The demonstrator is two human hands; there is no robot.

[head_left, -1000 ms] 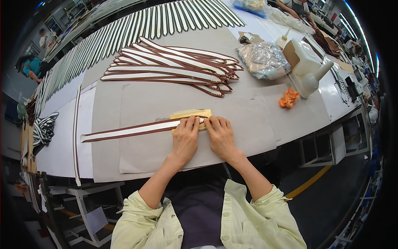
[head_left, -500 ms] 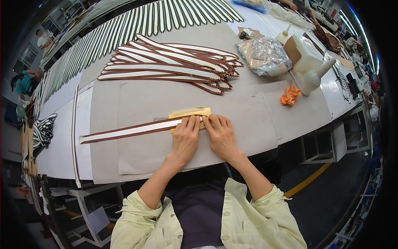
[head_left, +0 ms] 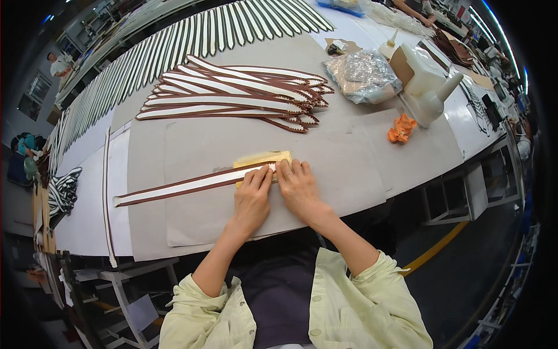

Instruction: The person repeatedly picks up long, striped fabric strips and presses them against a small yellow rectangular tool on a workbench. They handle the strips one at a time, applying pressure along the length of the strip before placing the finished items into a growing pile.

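Note:
A long strip [head_left: 186,185], white down the middle with brown edges, lies across the grey sheet on the table. Its right end, with a toothed edge, rests over a flat yellow block [head_left: 261,157]. My left hand [head_left: 251,196] is closed on the strip near that end, fingertips bent down on it. Close beside it, my right hand [head_left: 300,189] pinches the very end, its fingers pressed together. The fingertips of both hands nearly meet there. My hands hide part of the block and the strip's tip.
Beyond my hands lies a pile of brown-and-white strips [head_left: 232,96]. Dark-edged white strips [head_left: 192,38] line the far side. To the right are a plastic-wrapped bundle [head_left: 363,78], a white bottle [head_left: 427,104] and a crumpled orange piece [head_left: 401,128]. A narrow strip [head_left: 107,198] lies at left.
My right hand has shifted slightly left, closer to the left hand, at the strip's end. Both hands stay on the strip. The whole view has turned a little.

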